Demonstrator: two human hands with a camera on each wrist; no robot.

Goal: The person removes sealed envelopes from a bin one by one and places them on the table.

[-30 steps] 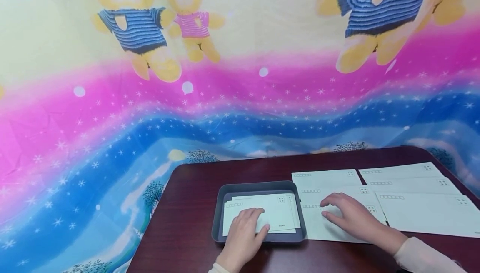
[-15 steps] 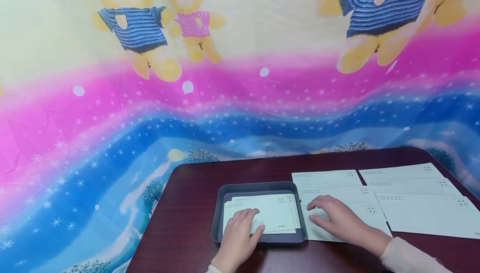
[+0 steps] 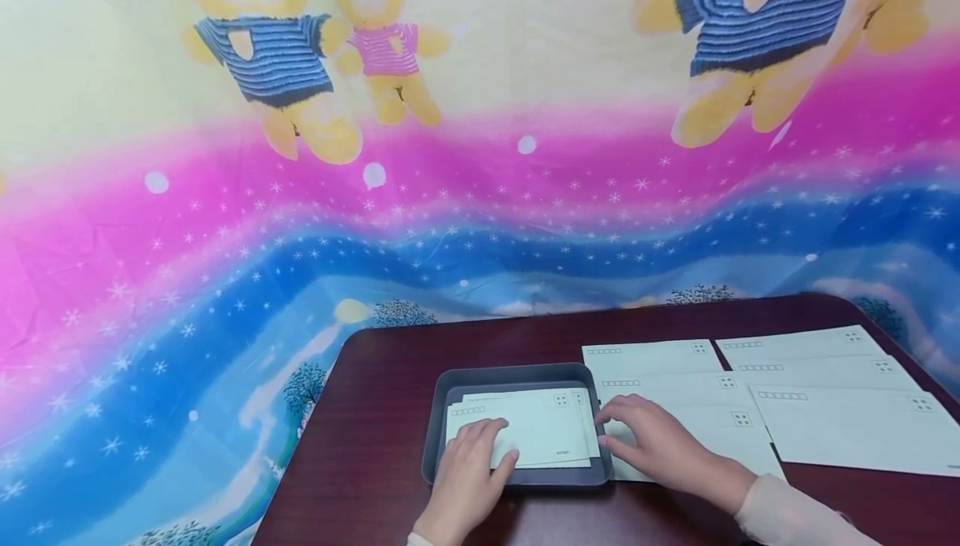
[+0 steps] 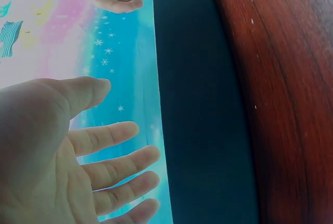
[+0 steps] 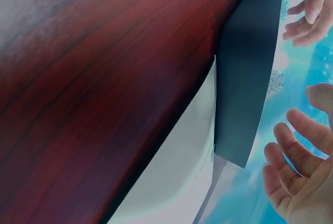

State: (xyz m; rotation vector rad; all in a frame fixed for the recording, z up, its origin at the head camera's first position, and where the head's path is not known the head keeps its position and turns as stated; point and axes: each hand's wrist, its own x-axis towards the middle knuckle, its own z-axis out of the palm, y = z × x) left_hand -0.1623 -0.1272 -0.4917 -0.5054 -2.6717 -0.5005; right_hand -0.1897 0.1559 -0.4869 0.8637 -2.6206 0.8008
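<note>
Several white envelopes [image 3: 532, 438] lie in a loose stack inside a shallow dark grey tray [image 3: 517, 374]. My left hand [image 3: 467, 467] hangs over the tray's left front part with thumb and fingers spread; in the left wrist view the left hand [image 4: 78, 156] holds nothing, its fingers apart and above the tray wall [image 4: 203, 99]. At the tray's right side is my right hand [image 3: 660, 443], its fingertips right at the rim and its palm over the laid-out envelopes. The right wrist view shows the right hand [image 5: 307, 167] with loosely bent fingers and nothing between them.
Right of the tray, white envelopes overlap in two columns: a left column [image 3: 652, 358] beside the tray and a right column [image 3: 855, 429] reaching toward the table's right edge. All this lies on a dark red-brown table [image 3: 360, 446]. A bear-patterned cloth [image 3: 480, 154] hangs behind.
My right hand has moved left from over the left column of envelopes to the tray's right rim. My left hand has shifted slightly left and down over the tray.
</note>
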